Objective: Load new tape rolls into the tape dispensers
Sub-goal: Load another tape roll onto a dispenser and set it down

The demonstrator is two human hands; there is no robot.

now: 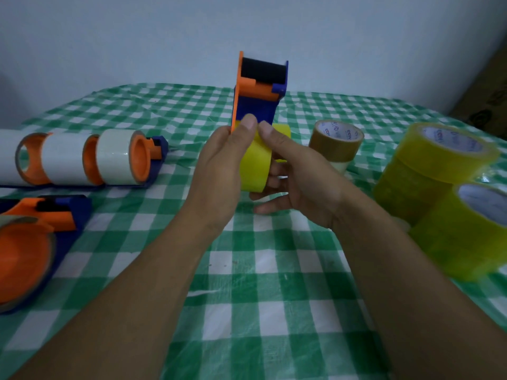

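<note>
Head view. Behind everything, a pale wall [137, 37]. Below it, spread over the table, a green-and-white checked cloth [260, 297], crossed by both forearms [153, 283] reaching in from the bottom edge and hiding much of its middle.

At right, bunched near the edge, spare yellow rolls [433, 165], the nearest cut off by the frame. At left, lying in a row, loaded dispensers [90, 157] in orange and blue with whitish tape. Closer in at the left edge, a near dispenser [35, 242], lying flat and partly out of frame.

Raised above mid-table, well apart from both groups, the held dispenser [258, 86]: upright, black roller on top, orange side plate at left, blue frame below. At its lower end, between the hands, a yellow roll [253, 165], its sides largely covered. Whether fully seated on the hub, not to be told.

Just to the right on the cloth, a brown roll [336, 144] standing on a paler one.

Wrapped round the dispenser's left side, the left hand [219, 165], thumb up against the blue frame. Cupped round the roll from the right, the right hand [296, 182], fingers curled beneath, thumb pressed on the tape beside the other thumb.
</note>
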